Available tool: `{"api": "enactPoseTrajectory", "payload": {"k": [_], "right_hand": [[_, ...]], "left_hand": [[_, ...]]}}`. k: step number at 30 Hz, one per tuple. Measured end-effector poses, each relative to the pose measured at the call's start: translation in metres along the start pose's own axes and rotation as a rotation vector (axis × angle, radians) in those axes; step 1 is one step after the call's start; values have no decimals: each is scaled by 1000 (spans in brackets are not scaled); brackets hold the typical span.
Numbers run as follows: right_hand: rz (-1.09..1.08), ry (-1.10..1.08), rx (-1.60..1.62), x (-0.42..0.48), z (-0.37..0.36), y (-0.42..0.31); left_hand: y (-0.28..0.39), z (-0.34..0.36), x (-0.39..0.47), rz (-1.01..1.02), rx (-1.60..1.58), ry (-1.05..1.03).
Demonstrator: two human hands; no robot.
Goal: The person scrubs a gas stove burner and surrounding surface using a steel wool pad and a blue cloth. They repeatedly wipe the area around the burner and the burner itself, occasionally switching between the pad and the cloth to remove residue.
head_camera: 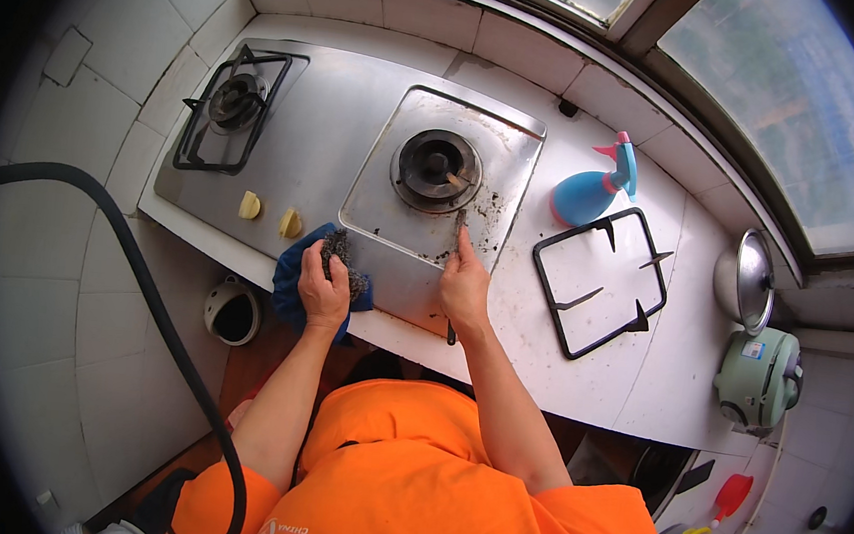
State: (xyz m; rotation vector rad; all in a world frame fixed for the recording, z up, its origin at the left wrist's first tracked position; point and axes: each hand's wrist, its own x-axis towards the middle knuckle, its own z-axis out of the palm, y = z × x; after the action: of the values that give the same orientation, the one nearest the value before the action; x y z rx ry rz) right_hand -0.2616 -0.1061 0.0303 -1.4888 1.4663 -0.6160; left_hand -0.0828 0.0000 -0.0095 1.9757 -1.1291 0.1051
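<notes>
My left hand (324, 287) holds a dark steel wool scourer (338, 249) over a blue cloth (288, 279) at the front edge of the steel gas hob (310, 130). In my right hand (465, 281) is a thin tool, probably a scraper or knife; its narrow end (461, 217) rests near the right burner (439, 166), and its dark handle end shows below the palm. Dark crumbs of grime lie on the hob around that end. The right burner has no pan support over it. A black pan support (569, 353) lies on the white counter to the right.
A blue spray bottle (583, 196) stands behind the loose support. The left burner (238, 101) carries its own support, with yellowish knobs (290, 223) nearby. A metal lid (753, 281) and green rice cooker (757, 376) are far right. A black hose (160, 306) arcs across the left.
</notes>
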Motion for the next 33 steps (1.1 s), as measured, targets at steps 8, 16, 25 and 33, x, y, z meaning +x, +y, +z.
{"api": "enactPoseTrajectory", "payload": {"k": [8, 16, 25, 33], "right_hand": [[26, 13, 46, 6, -6, 2], [205, -128, 34, 4, -26, -22], [-75, -3, 1, 18, -27, 15], [-139, -143, -64, 27, -42, 18]], "left_hand": [[2, -3, 0, -14, 0, -21], [1, -1, -1, -22, 21, 6], [4, -1, -2, -121, 51, -35], [1, 4, -2, -10, 82, 34]]}}
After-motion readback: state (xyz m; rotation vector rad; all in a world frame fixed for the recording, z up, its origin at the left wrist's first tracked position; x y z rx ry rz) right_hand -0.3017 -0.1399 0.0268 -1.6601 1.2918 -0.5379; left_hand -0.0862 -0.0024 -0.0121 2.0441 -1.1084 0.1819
